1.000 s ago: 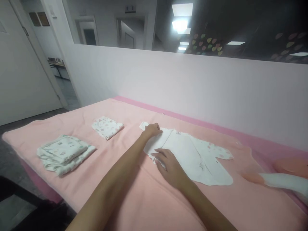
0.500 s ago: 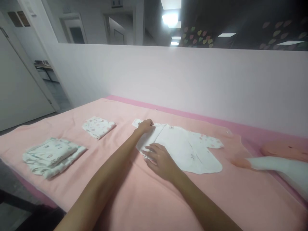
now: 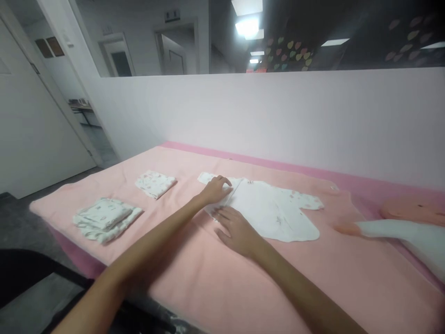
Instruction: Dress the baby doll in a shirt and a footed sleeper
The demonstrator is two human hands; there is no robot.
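Note:
A white baby shirt (image 3: 264, 208) lies spread out on the pink cover, with a small neck label and printed sleeves. My left hand (image 3: 216, 189) rests over the shirt's left side near the sleeve, fingers bent and the thumb apart. Just below it, my right hand (image 3: 236, 230) lies at the shirt's lower left edge. Its fingers are stretched out on the cloth and the thumb stands away from them. Neither hand visibly grips the fabric.
Folded printed clothes (image 3: 104, 218) lie at the left, with a smaller folded printed garment (image 3: 155, 183) behind them. A doll (image 3: 399, 227) in white clothing is at the right edge. The pink cover (image 3: 187, 287) lies over a table against a white wall (image 3: 264, 116).
My left hand has moved slightly right across the shirt, its fingers now farther from the sleeve. My right hand has shifted slightly onto the shirt's edge. The camera view has tilted and turned left.

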